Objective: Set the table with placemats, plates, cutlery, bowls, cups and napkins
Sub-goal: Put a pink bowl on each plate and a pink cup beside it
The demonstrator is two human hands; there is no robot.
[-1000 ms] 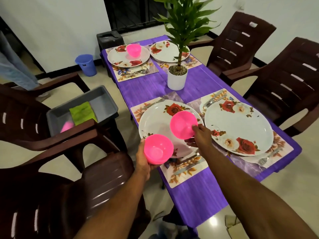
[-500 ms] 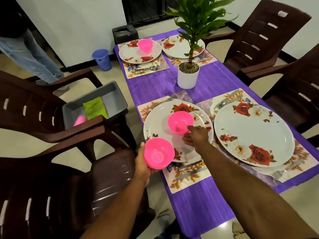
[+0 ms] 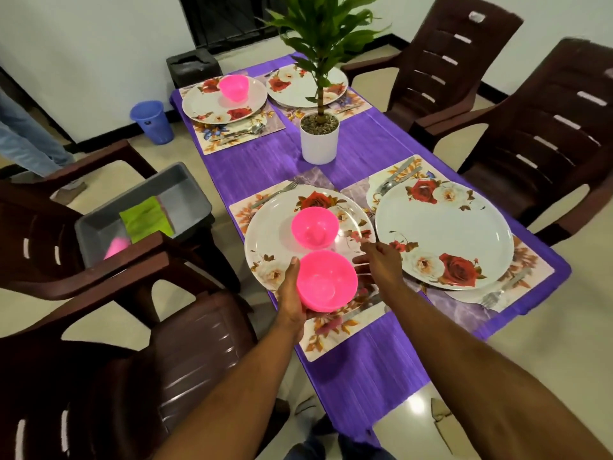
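A pink bowl point(image 3: 315, 226) sits upright in the middle of the near-left plate point(image 3: 265, 240), just above centre of the frame, free of both hands. Directly below it, the left hand point(image 3: 292, 293) cups a second pink bowl point(image 3: 326, 280) from its left side and underneath, thumb up along the wall, fingers wrapped on it; it looks like a small stack, though the edges are blurred. This bowl hovers over the plate's lower edge. The right hand point(image 3: 378, 263) hangs just right of the held bowl, fingers spread loose and holding nothing, its tips near the bowl's rim but apart from the bowl on the plate. The near-right plate point(image 3: 444, 234), right of centre, is bare. In the upper left, another pink bowl point(image 3: 234, 88) stands on the far plate point(image 3: 205, 104).
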